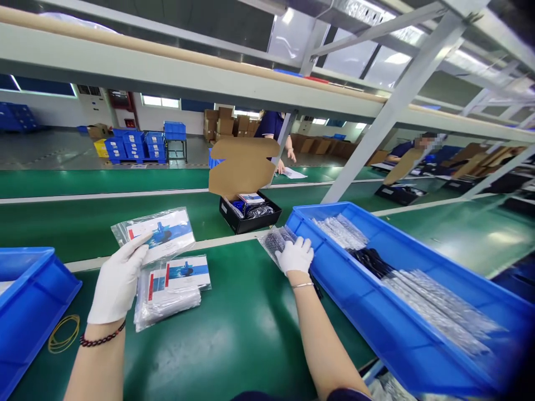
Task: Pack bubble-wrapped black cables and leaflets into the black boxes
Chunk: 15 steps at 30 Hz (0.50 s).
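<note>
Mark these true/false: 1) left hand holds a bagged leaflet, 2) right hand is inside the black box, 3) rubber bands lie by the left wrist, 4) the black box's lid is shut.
1) True: the left hand lifts a bagged leaflet above the stack.
2) False: the right hand grips a clear bag at the blue bin rim.
3) True: rubber bands lie there.
4) False: the black box is open, flap up.

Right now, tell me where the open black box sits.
In the head view the open black box sits mid-frame on the green belt, flap raised, just beyond the right hand and the big blue bin.
</note>
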Tool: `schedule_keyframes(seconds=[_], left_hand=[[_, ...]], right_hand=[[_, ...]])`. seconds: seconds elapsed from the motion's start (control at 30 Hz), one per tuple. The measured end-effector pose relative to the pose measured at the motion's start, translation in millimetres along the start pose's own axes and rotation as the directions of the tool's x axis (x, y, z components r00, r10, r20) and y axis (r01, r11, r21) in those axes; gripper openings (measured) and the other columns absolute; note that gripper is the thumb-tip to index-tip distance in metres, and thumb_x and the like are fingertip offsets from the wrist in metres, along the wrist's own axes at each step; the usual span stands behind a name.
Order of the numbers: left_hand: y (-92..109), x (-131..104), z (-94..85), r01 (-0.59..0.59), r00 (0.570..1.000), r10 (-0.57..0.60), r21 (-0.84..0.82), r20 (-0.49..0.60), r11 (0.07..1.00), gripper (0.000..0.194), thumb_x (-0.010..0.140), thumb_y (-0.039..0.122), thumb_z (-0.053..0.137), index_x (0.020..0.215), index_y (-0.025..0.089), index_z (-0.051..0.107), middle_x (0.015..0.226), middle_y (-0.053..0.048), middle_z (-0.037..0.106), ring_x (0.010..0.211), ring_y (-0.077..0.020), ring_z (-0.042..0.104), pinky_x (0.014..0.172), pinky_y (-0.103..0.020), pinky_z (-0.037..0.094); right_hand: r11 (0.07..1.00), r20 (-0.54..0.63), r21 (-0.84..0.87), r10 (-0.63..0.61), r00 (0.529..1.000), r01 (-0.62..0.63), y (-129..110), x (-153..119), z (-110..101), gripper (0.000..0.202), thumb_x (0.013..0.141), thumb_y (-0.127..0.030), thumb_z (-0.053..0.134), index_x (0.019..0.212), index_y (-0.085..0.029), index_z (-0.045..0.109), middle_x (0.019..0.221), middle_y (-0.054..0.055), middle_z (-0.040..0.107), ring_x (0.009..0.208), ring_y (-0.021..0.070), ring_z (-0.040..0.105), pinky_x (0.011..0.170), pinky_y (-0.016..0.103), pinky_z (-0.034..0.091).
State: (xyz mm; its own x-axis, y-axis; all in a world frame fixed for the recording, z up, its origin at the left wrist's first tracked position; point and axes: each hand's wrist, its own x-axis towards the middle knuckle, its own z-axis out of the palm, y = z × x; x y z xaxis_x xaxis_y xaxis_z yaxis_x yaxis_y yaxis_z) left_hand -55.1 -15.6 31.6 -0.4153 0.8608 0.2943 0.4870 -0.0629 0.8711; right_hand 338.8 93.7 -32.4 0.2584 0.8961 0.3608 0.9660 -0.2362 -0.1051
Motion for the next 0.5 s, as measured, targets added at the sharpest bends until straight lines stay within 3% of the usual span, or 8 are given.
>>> schedule_keyframes(seconds=[0.07,0.13,0.2,0.27,0.33,0.43,0.5], left_hand=[[0,0,2.1,-0.005,1.000,0.005,0.025,0.000,1.000,0.038,0.087,0.045,0.048,0.115,0.028,0.065,0.121,0.001,0.064,0.116,-0.0245,0.056,0.098,-0.034,0.047],[0,0,4.9,-0.008,1.000,0.007,0.033,0.009,0.999,0.037,0.087,0.045,0.048,0.116,0.030,0.065,0.122,0.003,0.064,0.118,-0.0235,0.055,0.100,-0.033,0.046],[0,-1,6.5,-0.023,1.000,0.022,0.041,0.023,0.999,0.038,0.088,0.045,0.047,0.117,0.029,0.064,0.124,0.003,0.063,0.119,-0.0233,0.055,0.101,-0.033,0.046],[-2,-1,6.0,-0.054,0.998,0.052,0.068,0.029,0.996,0.039,0.088,0.044,0.046,0.118,0.027,0.064,0.125,0.002,0.062,0.117,-0.0241,0.056,0.100,-0.033,0.046],[-4,-1,3.4,-0.095,0.995,0.094,0.104,0.020,0.990,0.040,0.087,0.042,0.045,0.118,0.026,0.065,0.125,0.001,0.062,0.115,-0.0251,0.057,0.099,-0.034,0.047],[-8,1,-2.4,-0.108,0.993,0.113,0.136,-0.025,0.985,0.040,0.088,0.042,0.045,0.118,0.027,0.065,0.123,0.001,0.063,0.112,-0.0255,0.059,0.097,-0.034,0.048],[-10,2,-5.8,-0.085,0.995,0.092,0.132,-0.048,0.988,0.039,0.088,0.043,0.044,0.118,0.028,0.065,0.122,0.002,0.064,0.111,-0.0250,0.060,0.097,-0.033,0.049]], right_hand=[[1.000,0.059,0.006,-0.015,0.998,0.015,4,-5,9,0.023,0.077,-0.022,0.060,0.098,-0.012,0.062,0.132,0.025,0.046,0.131,0.0396,0.033,0.101,0.049,0.032],[1.000,0.150,0.030,-0.008,0.989,0.003,4,-7,18,0.026,0.080,-0.021,0.055,0.104,-0.015,0.060,0.115,0.019,0.060,0.114,0.0325,0.053,0.091,0.043,0.042],[0.996,0.227,0.077,0.031,0.973,-0.050,6,-4,25,0.041,0.081,-0.024,0.054,0.121,-0.014,0.053,0.098,0.016,0.066,0.092,0.0294,0.064,0.081,0.041,0.047],[0.974,0.287,0.194,0.060,0.956,-0.119,13,5,28,0.056,0.078,-0.027,0.057,0.131,-0.013,0.046,0.097,0.017,0.068,0.088,0.0305,0.066,0.081,0.043,0.046],[0.928,0.337,0.331,0.050,0.940,-0.168,24,13,27,0.053,0.073,-0.027,0.062,0.124,-0.013,0.054,0.099,0.017,0.068,0.093,0.0316,0.065,0.087,0.044,0.045],[0.861,0.344,0.473,0.013,0.939,-0.186,47,20,19,0.033,0.071,-0.030,0.061,0.100,-0.014,0.065,0.099,0.013,0.070,0.095,0.0275,0.065,0.088,0.037,0.047],[0.800,0.304,0.569,0.013,0.953,-0.192,65,20,10,0.035,0.076,-0.034,0.055,0.102,-0.014,0.063,0.103,0.012,0.070,0.096,0.0242,0.065,0.085,0.032,0.050]])
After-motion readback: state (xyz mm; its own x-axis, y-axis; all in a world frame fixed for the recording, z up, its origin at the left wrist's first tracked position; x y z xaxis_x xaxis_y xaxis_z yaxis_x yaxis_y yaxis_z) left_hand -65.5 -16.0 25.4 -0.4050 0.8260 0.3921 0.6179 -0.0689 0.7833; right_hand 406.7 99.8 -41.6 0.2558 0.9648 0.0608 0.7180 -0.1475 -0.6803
